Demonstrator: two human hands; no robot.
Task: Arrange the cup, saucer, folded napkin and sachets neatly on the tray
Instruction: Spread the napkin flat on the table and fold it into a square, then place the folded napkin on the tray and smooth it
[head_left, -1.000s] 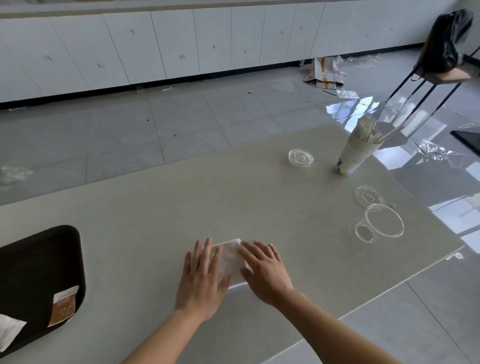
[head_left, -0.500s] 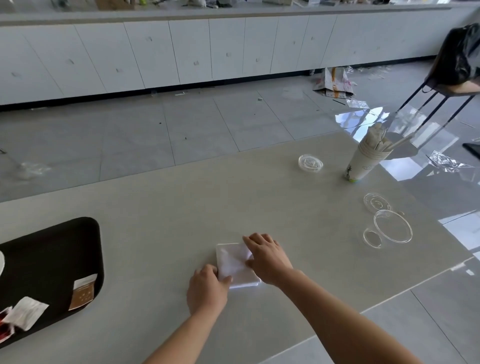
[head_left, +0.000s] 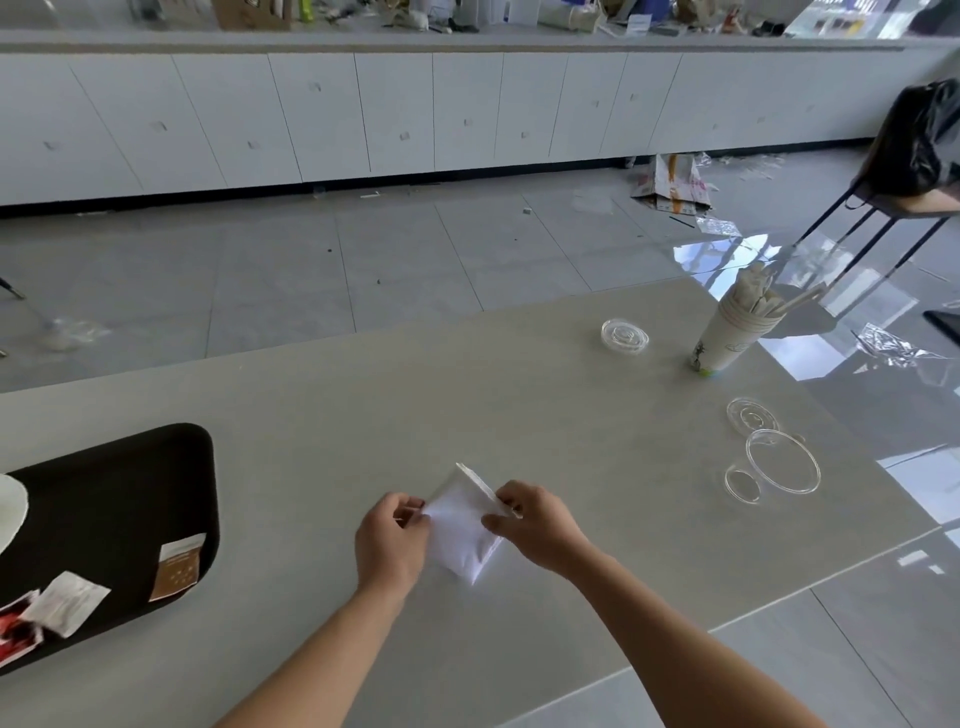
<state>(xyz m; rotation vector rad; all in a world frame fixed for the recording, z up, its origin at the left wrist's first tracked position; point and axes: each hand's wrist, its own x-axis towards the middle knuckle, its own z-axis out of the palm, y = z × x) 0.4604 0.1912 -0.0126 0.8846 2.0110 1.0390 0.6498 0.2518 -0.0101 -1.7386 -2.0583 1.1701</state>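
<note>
A folded white napkin (head_left: 465, 525) is lifted off the grey table (head_left: 519, 405), tilted on one corner. My left hand (head_left: 390, 543) pinches its left edge and my right hand (head_left: 535, 522) pinches its right edge. The black tray (head_left: 119, 488) lies at the left. On it are a brown and white sachet (head_left: 179, 566), a white sachet (head_left: 67, 603) and a red sachet (head_left: 15, 626). A white round rim, perhaps the saucer (head_left: 10, 512), shows at the tray's left edge, mostly cut off. No cup is visible on the tray.
A paper cup holding wrapped straws (head_left: 737, 327) stands at the far right of the table. Clear plastic lids (head_left: 625, 336) (head_left: 783, 460) lie around it. The table's near edge runs diagonally at the lower right. A chair with a black bag (head_left: 919, 150) stands beyond.
Both hands were pressing the napkin flat on the table. They have since pinched its two sides and lifted it, so it now hangs tilted between them.
</note>
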